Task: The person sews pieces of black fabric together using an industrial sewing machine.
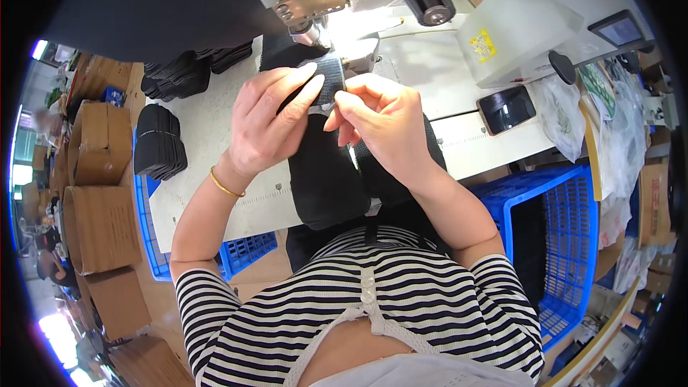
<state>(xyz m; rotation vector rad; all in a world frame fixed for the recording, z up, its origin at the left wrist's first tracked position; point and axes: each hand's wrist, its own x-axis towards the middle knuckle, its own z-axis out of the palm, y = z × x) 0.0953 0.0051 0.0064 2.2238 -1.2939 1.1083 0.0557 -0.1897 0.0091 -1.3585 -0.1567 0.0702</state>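
A black ribbed fabric piece [330, 80] lies just below the needle area of a sewing machine [315, 0]. My left hand [269, 115], with a gold bangle at its wrist, has its fingers bent over the piece's left side and holds it. On the right edge of the same piece, the thumb and forefinger of my right hand [383, 115] are pinched together. Two long, dark fabric parts hang toward me over the table edge, the left one a rounded black flap [326, 179]. What lies under my left fingers is hidden.
Bundles of black fabric pieces [159, 142] lie at the left of the white table [208, 204]. A dark phone [506, 110] rests on the right. Blue plastic crates [566, 244] stand below on both sides. Cardboard boxes [104, 229] line the left; a lamp lights the needle area.
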